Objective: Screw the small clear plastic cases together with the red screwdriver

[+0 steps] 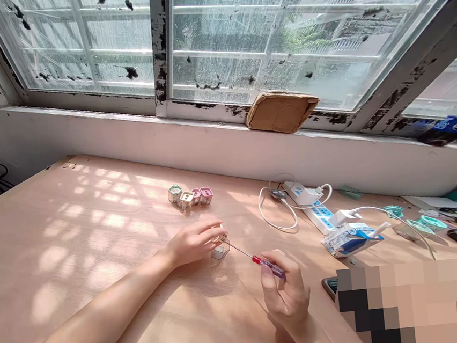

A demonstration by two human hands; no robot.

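Two hands on this one. The right hand (284, 293) has its fingers and thumb pinching a red-handled screwdriver (268, 266), with the tip right at the edge of a small clear hexagonal case (220, 251). The left hand (193, 243) has its fingers pressed together and curled over that case. Around the case: four small cube-shaped pieces (190, 198) bunched behind it, a white power strip (310, 204) with a white cable (277, 223) off to the right, a blue-and-white carton (352, 240) further right, and a phone (329, 287) past the right hand, all on a plywood table (76, 234).
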